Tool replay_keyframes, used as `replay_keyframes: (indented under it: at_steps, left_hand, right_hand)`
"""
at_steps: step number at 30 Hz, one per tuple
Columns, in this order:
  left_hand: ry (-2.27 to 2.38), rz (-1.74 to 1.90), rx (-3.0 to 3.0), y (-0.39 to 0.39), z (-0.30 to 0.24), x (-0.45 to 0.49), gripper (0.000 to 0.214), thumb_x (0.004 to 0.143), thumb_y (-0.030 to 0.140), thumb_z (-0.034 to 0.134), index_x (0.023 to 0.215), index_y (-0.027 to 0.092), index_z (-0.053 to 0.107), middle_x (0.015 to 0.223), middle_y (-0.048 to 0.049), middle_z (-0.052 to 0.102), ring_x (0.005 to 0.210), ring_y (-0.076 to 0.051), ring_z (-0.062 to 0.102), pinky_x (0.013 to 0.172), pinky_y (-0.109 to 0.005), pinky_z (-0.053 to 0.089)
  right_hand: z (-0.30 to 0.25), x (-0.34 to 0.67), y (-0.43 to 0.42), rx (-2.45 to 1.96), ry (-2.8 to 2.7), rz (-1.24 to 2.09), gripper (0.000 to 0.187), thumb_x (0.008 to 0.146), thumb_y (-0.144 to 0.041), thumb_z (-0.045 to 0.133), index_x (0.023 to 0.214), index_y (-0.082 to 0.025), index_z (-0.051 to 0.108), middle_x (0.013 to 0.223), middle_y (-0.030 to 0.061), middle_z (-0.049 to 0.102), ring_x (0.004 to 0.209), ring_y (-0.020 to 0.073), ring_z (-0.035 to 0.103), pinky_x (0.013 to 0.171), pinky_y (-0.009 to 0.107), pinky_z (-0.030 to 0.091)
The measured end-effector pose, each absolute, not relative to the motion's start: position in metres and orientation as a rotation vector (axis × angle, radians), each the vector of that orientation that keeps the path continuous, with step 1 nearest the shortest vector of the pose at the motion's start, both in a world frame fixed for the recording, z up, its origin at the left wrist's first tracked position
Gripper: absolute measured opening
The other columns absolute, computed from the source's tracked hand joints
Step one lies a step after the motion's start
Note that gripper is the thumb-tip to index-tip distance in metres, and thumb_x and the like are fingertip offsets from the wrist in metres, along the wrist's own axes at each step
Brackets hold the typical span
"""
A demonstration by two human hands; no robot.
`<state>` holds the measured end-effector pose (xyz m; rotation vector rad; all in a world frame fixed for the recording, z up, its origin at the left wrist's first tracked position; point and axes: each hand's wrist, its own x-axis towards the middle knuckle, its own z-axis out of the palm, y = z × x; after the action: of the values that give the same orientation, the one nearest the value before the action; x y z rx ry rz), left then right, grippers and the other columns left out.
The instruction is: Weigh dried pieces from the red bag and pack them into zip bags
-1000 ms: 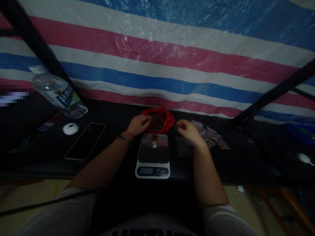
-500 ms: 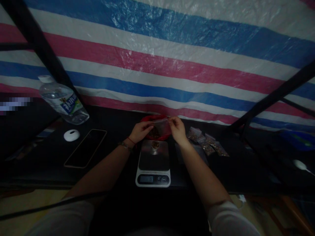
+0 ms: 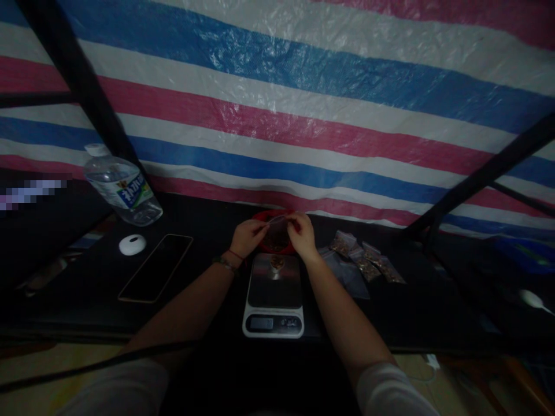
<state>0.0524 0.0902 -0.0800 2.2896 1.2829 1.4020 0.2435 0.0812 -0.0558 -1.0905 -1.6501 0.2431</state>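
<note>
My left hand [image 3: 248, 237] and my right hand [image 3: 302, 234] pinch the top edge of a small clear zip bag [image 3: 277, 221] from either side. The bag hangs over a red bowl [image 3: 260, 216] that holds brown bits. Just in front stands a white kitchen scale [image 3: 274, 296] with a metal top and a lit display. On its plate sits a small cup [image 3: 276, 264] of brown pieces. Right of my right forearm lie flat, unfilled zip bags [image 3: 352, 278] and several filled zip bags [image 3: 367, 260].
A large clear plastic bottle [image 3: 125, 188], a white round case [image 3: 132, 245] and a phone [image 3: 156, 268] are on the left of the black table. A white spoon-like item [image 3: 532, 299] lies far right. Black metal bars slant at both sides before a striped sheet [image 3: 277, 127].
My hands have come closer together, the right one moving inward, and the bag's mouth looks narrower. The whole view has shifted slightly, with things lower in the picture.
</note>
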Motion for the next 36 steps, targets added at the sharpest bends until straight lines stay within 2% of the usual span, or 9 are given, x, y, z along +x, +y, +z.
replay_keyframes:
  at_steps: [3,9,14,18,20,23,25,31,36]
  left_hand:
    - [1.341,1.381,2.414,0.087,-0.075,0.054,0.024,0.087,0.034,0.053,0.090,0.020,0.073,0.086,-0.0058,0.073,0.085,-0.019,0.065,0.082,-0.032,0.050]
    - [1.261,1.320,2.595,0.086,-0.072,0.058,0.022,0.086,0.032,0.054,0.086,0.020,0.073,0.081,-0.0059,0.072,0.082,-0.020,0.064,0.079,-0.035,0.048]
    - [1.142,1.259,2.656,0.085,-0.070,0.060,0.021,0.086,0.031,0.055,0.082,0.020,0.072,0.080,-0.0067,0.070,0.078,-0.019,0.062,0.078,-0.035,0.047]
    - [1.052,1.214,2.680,0.082,-0.068,0.063,0.019,0.084,0.031,0.056,0.079,0.021,0.071,0.083,-0.0061,0.069,0.082,-0.019,0.061,0.083,-0.037,0.046]
    - [1.016,1.235,2.670,0.082,-0.067,0.064,0.018,0.082,0.034,0.060,0.091,0.022,0.070,0.099,-0.0067,0.068,0.097,-0.021,0.059,0.091,-0.039,0.043]
    - [1.009,1.208,2.639,0.082,-0.067,0.064,0.053,0.072,0.042,0.068,0.120,0.021,0.059,0.124,-0.0094,0.058,0.117,-0.027,0.049,0.103,-0.044,0.034]
    - [1.041,1.141,2.630,0.082,-0.068,0.064,0.070,0.068,0.047,0.071,0.129,0.020,0.051,0.127,-0.0108,0.056,0.120,-0.030,0.047,0.106,-0.047,0.030]
    - [1.143,1.079,2.641,0.082,-0.071,0.065,0.064,0.071,0.050,0.067,0.127,0.020,0.053,0.115,-0.0103,0.061,0.114,-0.031,0.047,0.101,-0.048,0.029]
    - [1.168,1.137,2.625,0.081,-0.069,0.069,0.061,0.072,0.051,0.067,0.125,0.022,0.055,0.117,-0.0106,0.060,0.115,-0.031,0.046,0.101,-0.048,0.027]
  right_hand:
    - [-0.054,0.246,0.075,-1.079,-1.682,0.304,0.017,0.081,-0.022,0.050,0.089,-0.021,0.065,0.091,0.0049,0.064,0.091,0.0191,0.058,0.085,0.033,0.045]
    - [-0.053,0.241,0.069,-1.049,-1.611,0.640,0.025,0.087,-0.031,0.047,0.108,-0.022,0.059,0.097,0.0047,0.064,0.074,0.0154,0.063,0.071,0.029,0.050]
    - [-0.054,0.241,0.070,-1.113,-1.651,0.596,0.020,0.085,-0.032,0.049,0.094,-0.021,0.063,0.090,0.0035,0.067,0.081,0.0171,0.063,0.076,0.029,0.049]
    - [-0.061,0.244,0.077,-1.230,-1.682,0.582,0.019,0.081,-0.030,0.051,0.080,-0.020,0.068,0.079,0.0018,0.068,0.075,0.0174,0.062,0.073,0.029,0.047]
    - [-0.065,0.245,0.079,-1.222,-1.683,0.640,0.020,0.078,-0.027,0.052,0.080,-0.020,0.070,0.078,0.0020,0.069,0.074,0.0173,0.062,0.072,0.029,0.047]
    - [-0.068,0.245,0.080,-1.154,-1.720,0.728,0.019,0.073,-0.022,0.055,0.082,-0.018,0.072,0.082,0.0033,0.071,0.076,0.0178,0.064,0.075,0.030,0.048]
    - [-0.070,0.244,0.079,-1.115,-1.755,0.767,0.018,0.072,-0.021,0.057,0.082,-0.018,0.072,0.084,0.0038,0.072,0.079,0.0183,0.065,0.078,0.030,0.048]
    - [-0.074,0.239,0.080,-1.131,-1.735,0.771,0.014,0.073,-0.026,0.063,0.081,-0.020,0.072,0.084,0.0040,0.072,0.080,0.0193,0.065,0.079,0.032,0.049]
    - [-0.079,0.234,0.081,-1.050,-1.627,0.912,0.017,0.072,-0.026,0.063,0.085,-0.020,0.071,0.088,0.0036,0.071,0.083,0.0197,0.065,0.080,0.032,0.051]
